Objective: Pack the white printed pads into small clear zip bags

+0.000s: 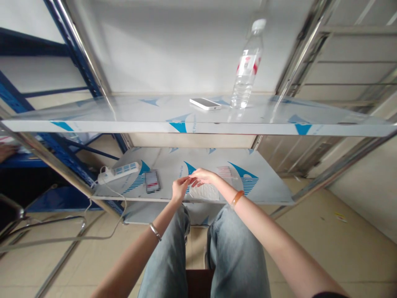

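Position: a person sits facing a steel rack, knees just under the lower shelf (266, 182), both forearms reaching forward over it.
Left hand (180, 188): raised just above the front edge of the lower shelf, thumb and forefinger pinched together at the tip. Whatever sits in the pinch is too small to make out; it may be the edge of a thin film or strip.
Right hand (203, 177): fingertips drawn together and touching the left hand's fingertips. Whether they clamp on anything cannot be told.
Work item: a pale, textured sheet (204, 192) lies flat on the lower shelf directly below both hands, near the front edge. A second small pack with red lines (223, 171) lies just behind it.
Step in hand: judged from the pose, fine two-handed work at the fingertips, such as separating or peeling something thin.
Next move calls for: a steady pinch on both sides and a slow, even pull apart, kept low over the sheet.
Nearby on lower shelf: a dark phone-like object (151, 181), blurred, and a white power strip (119, 171) with its cord trailing off the left edge.
Upper shelf (93, 120): a white phone (205, 103) lying flat, and a clear water bottle (247, 68) standing upright just beside it.
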Available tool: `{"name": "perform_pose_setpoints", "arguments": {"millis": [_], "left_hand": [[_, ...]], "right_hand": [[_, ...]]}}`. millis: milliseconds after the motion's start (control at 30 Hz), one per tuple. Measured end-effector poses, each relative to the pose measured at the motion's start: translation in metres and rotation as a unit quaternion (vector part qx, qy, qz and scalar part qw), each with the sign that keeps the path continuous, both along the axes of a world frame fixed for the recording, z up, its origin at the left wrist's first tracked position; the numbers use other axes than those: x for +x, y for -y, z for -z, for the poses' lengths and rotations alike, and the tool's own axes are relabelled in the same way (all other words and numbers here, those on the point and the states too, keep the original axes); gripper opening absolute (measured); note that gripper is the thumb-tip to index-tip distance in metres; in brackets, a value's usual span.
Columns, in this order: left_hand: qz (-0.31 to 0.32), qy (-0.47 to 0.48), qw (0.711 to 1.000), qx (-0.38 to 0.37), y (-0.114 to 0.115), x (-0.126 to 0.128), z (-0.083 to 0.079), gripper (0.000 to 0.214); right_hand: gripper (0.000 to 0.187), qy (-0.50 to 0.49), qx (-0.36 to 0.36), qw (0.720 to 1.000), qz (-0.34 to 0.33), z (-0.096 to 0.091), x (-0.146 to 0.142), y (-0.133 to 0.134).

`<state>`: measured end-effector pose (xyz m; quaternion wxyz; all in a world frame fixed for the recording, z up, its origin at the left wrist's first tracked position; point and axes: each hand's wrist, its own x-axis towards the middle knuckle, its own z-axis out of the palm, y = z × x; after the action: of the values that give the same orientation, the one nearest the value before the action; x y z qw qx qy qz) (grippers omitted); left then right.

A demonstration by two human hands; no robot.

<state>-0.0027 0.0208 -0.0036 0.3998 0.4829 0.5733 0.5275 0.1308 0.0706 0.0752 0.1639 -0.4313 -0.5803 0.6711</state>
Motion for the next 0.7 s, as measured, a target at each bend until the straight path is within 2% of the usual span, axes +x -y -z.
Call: {"name": "perform_pose_setpoints", "arguments": {"millis": [100,167,367,467,600,633,700], "left_hand": [[0.054,0.030,0.997,-0.036,-0.004,-0.001,-0.003,0.033],[0.086,0.040,0.994,-0.055,-0.007,0.001,-0.010,0.032],[0.210,-0.010,0.971,-0.109,-0.018,0.009,-0.047,0.028],[0.271,-0.041,0.954,-0.120,-0.026,0.006,-0.061,0.030],[0.265,-0.073,0.960,-0.055,-0.038,-0.001,-0.073,0.022],[0.269,-0.078,0.958,-0.054,-0.042,-0.002,-0.076,0.020],[0.309,-0.102,0.940,-0.099,-0.050,-0.004,-0.085,0.017]], "right_hand": [[0.010,0.026,-0.024,0.999,-0.006,0.002,0.014,-0.001],[0.007,0.021,-0.022,1.000,-0.005,0.004,0.025,-0.003],[0.015,-0.020,-0.002,1.000,0.011,0.012,0.043,-0.004],[0.013,-0.068,0.003,0.998,0.010,0.015,0.045,-0.002],[0.012,-0.121,-0.020,0.992,0.004,0.012,0.047,0.000],[0.013,-0.130,-0.027,0.991,0.006,0.011,0.048,0.000],[0.014,-0.145,-0.039,0.989,0.014,0.009,0.048,0.000]]}}
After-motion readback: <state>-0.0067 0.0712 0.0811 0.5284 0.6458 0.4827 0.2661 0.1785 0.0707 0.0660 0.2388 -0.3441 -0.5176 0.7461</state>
